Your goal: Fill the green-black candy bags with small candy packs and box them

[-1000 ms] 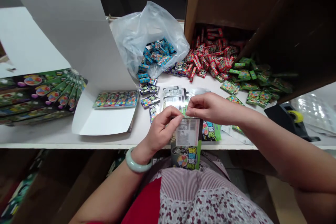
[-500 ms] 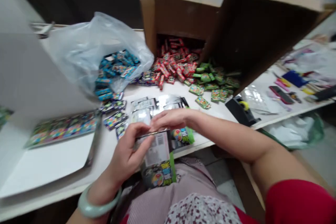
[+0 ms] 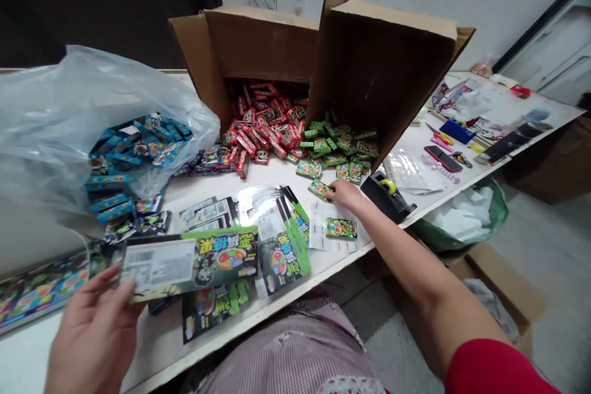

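My left hand (image 3: 90,338) is low at the left and grips the end of a long printed card (image 3: 187,261), green and black with a white barcode panel. My right hand (image 3: 344,194) stretches across the white table, its fingertips pinching a small green candy packet (image 3: 320,189). Another green packet (image 3: 340,228) lies on a white paper slip (image 3: 321,228) just below that hand. Between my hands sit loose printed cards (image 3: 281,255), overlapping in a spread.
A tipped cardboard box (image 3: 258,43) spills red packets (image 3: 258,129) and green packets (image 3: 337,148). A plastic bag (image 3: 55,117) holds blue packets. A black tape dispenser (image 3: 388,196) stands right of my right hand. Phones and small items lie further right; a lined bin (image 3: 462,215) stands below the table edge.
The view has swung right. My hands have parted: the left has carried the card out to the lower left, and the right has let go of it and reached forward to the green packets.
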Available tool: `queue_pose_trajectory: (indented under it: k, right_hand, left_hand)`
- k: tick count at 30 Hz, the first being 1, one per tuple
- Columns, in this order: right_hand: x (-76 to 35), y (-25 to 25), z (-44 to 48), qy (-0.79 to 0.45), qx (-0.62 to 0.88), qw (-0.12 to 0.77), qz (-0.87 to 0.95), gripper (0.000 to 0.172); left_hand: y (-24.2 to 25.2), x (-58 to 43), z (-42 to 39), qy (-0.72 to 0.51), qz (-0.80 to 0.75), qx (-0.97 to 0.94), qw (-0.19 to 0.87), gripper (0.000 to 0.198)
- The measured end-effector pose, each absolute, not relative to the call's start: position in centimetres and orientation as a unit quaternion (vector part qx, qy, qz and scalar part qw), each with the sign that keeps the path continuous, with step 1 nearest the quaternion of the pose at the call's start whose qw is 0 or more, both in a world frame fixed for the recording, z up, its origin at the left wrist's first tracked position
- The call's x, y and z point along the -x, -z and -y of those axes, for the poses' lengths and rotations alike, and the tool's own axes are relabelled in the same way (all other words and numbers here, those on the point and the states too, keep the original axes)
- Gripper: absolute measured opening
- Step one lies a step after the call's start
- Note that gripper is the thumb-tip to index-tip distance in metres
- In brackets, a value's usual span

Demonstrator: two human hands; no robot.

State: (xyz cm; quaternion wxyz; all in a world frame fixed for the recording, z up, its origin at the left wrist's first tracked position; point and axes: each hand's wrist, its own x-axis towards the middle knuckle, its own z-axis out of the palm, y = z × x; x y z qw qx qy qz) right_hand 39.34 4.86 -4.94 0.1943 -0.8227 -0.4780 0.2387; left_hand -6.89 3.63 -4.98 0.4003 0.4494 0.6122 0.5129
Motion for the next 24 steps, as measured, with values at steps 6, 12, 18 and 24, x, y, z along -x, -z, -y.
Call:
queue_pose_trajectory:
  k: [6, 12, 18, 24]
  right_hand:
    - [-39.2, 7.3, -5.2, -0.293, 0.813, 0.291, 0.411, 0.017]
    - [-37.3, 4.7, -4.5, -0.396, 0.721, 0.412, 0.392, 0.016]
    - [-32.2, 2.1, -1.6, -0.525, 0.568, 0.469, 0.427, 0.072]
    - [-26.1, 1.0, -0.4, -0.503, 0.516, 0.48, 0.5, 0.08]
  left_hand:
    - [7.6, 8.4, -2.6, -0.329, -0.681, -0.573, 0.315, 0.074]
    - [5.7, 6.1, -3.5, -0.184, -0.386, -0.9, 0.078, 0.08]
    - [5.0, 3.3, -4.2, -0.107, -0.338, -0.929, 0.109, 0.082]
    - [3.3, 3.9, -2.7, -0.201, -0.408, -0.885, 0.104, 0.093]
